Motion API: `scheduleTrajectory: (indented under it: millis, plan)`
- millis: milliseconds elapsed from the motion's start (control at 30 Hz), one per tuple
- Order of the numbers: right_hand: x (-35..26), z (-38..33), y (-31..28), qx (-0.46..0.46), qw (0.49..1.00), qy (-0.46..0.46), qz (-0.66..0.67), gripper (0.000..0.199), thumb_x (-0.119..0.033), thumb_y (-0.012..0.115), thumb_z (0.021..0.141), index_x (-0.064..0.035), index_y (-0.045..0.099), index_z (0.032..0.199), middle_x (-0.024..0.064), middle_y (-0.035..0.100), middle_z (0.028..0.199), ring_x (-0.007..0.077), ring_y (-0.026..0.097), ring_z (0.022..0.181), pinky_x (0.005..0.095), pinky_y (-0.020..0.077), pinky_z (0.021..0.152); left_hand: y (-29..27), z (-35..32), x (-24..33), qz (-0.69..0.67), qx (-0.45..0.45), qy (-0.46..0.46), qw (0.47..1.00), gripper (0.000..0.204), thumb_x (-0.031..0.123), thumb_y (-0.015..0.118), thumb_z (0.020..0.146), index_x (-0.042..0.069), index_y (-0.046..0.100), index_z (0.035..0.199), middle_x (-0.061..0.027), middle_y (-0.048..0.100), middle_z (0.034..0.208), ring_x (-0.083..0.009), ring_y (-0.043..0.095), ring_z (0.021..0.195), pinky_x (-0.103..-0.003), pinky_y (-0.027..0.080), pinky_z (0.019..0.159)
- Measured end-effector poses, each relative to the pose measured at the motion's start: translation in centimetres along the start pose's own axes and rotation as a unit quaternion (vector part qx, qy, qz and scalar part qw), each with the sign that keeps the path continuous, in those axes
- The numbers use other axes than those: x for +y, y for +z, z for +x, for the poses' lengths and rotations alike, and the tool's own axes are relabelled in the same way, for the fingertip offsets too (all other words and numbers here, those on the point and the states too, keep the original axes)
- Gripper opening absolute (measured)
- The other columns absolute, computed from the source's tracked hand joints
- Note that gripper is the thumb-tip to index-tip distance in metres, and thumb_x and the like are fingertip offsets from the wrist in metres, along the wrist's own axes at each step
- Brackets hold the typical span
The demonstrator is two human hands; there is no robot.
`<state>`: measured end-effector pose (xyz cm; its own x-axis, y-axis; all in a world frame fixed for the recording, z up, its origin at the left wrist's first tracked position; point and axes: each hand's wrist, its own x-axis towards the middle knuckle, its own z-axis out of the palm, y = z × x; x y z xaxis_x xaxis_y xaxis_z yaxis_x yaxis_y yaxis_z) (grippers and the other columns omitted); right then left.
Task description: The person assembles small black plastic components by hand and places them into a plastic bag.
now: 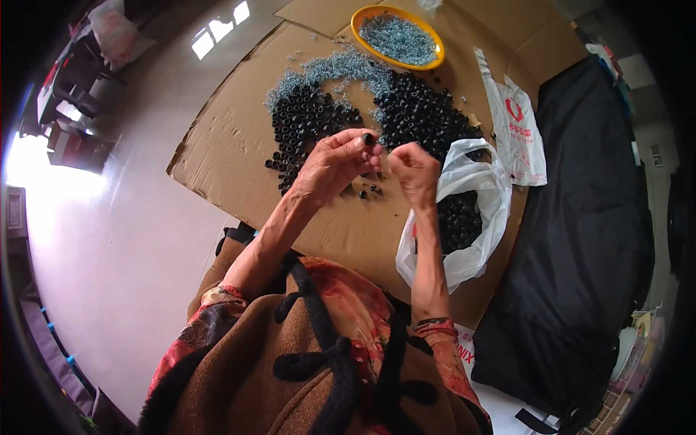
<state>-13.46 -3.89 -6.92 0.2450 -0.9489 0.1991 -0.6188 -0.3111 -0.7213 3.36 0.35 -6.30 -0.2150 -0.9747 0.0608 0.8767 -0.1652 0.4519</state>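
Observation:
My left hand (pixel 335 163) pinches a small black cap (pixel 368 138) between thumb and fingers, above the cardboard. Close to its right, my right hand (pixel 415 170) is closed with the fingers curled in; whatever it may hold is hidden. Beyond both hands lie two heaps of small black caps, a left heap (pixel 301 119) and a larger right heap (pixel 420 109). Loose pale blue-grey small pieces (pixel 341 69) are spread along the far side of the heaps. A few single caps (pixel 371 190) lie nearer to me, below my hands.
An orange-yellow bowl (pixel 358 35) of pale blue-grey pieces stands at the far edge. An open white plastic bag (pixel 493 217) with black caps sits beside my right forearm. A flat white bag (pixel 523 138) lies farther right on the cardboard (pixel 225 145), next to a large black cloth-like cover (pixel 573 239).

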Motion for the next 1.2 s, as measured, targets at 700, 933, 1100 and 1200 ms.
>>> scheduleTrajectory:
  millis: [700, 933, 1100, 1200]
  plan:
    - [-7.8, 0.0, -5.4, -0.05, 0.987, -0.108, 0.108, 0.012, 0.001, 0.069, 0.069, -0.0013, 0.06, 0.077, 0.0026, 0.06, 0.067, 0.0078, 0.053, 0.06, 0.0224, 0.0435, 0.056, 1.8, -0.4, -0.8, 0.202, 0.036, -0.032, 0.978, 0.024, 0.017, 0.061, 0.084, -0.001, 0.059, 0.101, -0.0055, 0.061, 0.085, -0.013, 0.058, 0.076, -0.026, 0.048, 0.074]
    - [-7.4, 0.7, -6.1, -0.052, 0.983, -0.141, 0.106, 0.014, -0.002, 0.068, 0.072, -0.0022, 0.064, 0.086, 0.0024, 0.058, 0.07, 0.0092, 0.054, 0.064, 0.0231, 0.0439, 0.06, 2.3, 0.4, -0.7, 0.056, 0.017, -0.056, 0.997, 0.023, 0.013, 0.058, 0.086, -0.003, 0.057, 0.103, -0.0072, 0.061, 0.085, -0.0163, 0.059, 0.075, -0.028, 0.049, 0.073]
    - [-6.7, 1.8, -5.3, -0.085, 0.977, -0.157, 0.114, 0.013, -0.003, 0.065, 0.074, -0.0014, 0.064, 0.087, 0.0033, 0.059, 0.074, 0.0111, 0.056, 0.067, 0.0233, 0.0438, 0.06, 1.1, 0.8, -0.4, 0.041, 0.008, -0.035, 0.999, 0.022, 0.013, 0.057, 0.086, -0.002, 0.057, 0.102, -0.0078, 0.061, 0.084, -0.017, 0.059, 0.074, -0.031, 0.049, 0.073]
    - [-4.6, 1.8, -4.5, -0.076, 0.982, -0.091, 0.146, 0.011, -0.003, 0.065, 0.074, -0.0012, 0.064, 0.086, 0.0047, 0.059, 0.072, 0.0126, 0.056, 0.064, 0.0241, 0.0438, 0.058, 0.6, 0.9, 0.1, 0.045, 0.007, -0.021, 0.999, 0.021, 0.014, 0.056, 0.087, -0.001, 0.057, 0.102, -0.0073, 0.061, 0.084, -0.0163, 0.059, 0.075, -0.033, 0.049, 0.074]
